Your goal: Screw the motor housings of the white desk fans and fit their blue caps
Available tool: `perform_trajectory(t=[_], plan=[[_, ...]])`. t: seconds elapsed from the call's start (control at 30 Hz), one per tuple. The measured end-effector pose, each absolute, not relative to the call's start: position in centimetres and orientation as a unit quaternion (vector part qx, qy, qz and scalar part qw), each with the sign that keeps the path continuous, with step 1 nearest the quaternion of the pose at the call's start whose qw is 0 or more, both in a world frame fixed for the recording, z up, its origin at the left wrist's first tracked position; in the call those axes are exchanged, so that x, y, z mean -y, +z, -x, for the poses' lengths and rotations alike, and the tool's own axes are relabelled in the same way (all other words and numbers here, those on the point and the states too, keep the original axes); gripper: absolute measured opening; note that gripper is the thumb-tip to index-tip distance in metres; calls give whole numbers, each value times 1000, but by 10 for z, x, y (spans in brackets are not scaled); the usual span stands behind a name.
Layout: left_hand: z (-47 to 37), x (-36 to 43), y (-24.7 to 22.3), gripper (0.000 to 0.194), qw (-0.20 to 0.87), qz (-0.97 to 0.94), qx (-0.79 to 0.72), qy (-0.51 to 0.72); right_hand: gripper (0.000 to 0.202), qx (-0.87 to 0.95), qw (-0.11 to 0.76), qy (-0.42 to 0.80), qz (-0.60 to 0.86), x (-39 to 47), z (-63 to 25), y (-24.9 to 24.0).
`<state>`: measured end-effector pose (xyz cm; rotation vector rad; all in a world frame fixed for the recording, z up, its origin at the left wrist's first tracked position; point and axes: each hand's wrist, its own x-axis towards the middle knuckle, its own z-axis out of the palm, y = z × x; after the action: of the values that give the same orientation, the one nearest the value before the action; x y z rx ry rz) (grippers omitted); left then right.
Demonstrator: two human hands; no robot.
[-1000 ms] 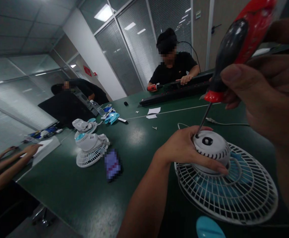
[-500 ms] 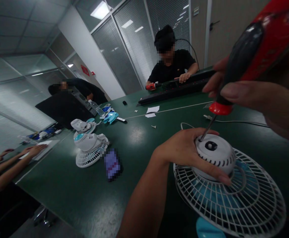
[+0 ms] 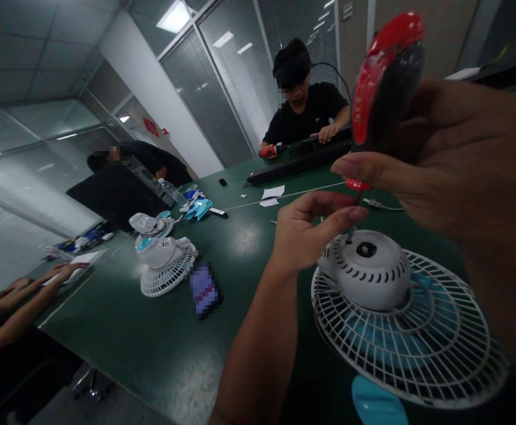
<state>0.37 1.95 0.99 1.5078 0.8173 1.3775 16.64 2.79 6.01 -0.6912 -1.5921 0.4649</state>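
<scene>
My right hand (image 3: 453,153) grips the red and black handle of a screwdriver (image 3: 384,82), held upright. Its thin shaft points down to the rim of the white motor housing (image 3: 373,271), near a small hole. My left hand (image 3: 304,230) has its thumb and fingers pinched around the screwdriver's shaft, just above the housing. The housing sits on a white round fan grille (image 3: 457,383), with light blue blades (image 3: 386,342) under the bars. A light blue piece (image 3: 377,401) lies at the grille's near edge.
On the green table (image 3: 165,348) are a pixelated purple item (image 3: 203,290), two white fan units (image 3: 165,260), paper pieces (image 3: 273,192) and a white cable (image 3: 382,205). A person (image 3: 306,100) works across the table; another's arms (image 3: 32,295) rest at the left.
My left hand has let go of the housing and moved up to the screwdriver's shaft. The screwdriver stands more upright, further left, and my right hand has shifted with it.
</scene>
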Motion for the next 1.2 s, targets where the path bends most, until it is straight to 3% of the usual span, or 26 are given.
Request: perform_trajectory(t=[0.2, 0.37, 0.67, 0.93, 1.2], plan=[[-5, -17, 6, 36, 396, -633, -353, 563, 56, 711, 606, 128, 332, -14, -162, 65], [2, -22, 3, 37, 412, -653, -331, 543, 40, 754, 549, 202, 299, -21, -170, 63], [12, -27, 8, 35, 415, -703, -288, 500, 40, 765, 498, 317, 256, -34, -168, 57], [2, -28, 5, 37, 531, -601, -285, 525, 37, 670, 608, 308, 294, -33, -165, 57], [-5, -29, 6, 43, 529, -590, -259, 552, 49, 670, 607, 295, 310, -37, -158, 51]])
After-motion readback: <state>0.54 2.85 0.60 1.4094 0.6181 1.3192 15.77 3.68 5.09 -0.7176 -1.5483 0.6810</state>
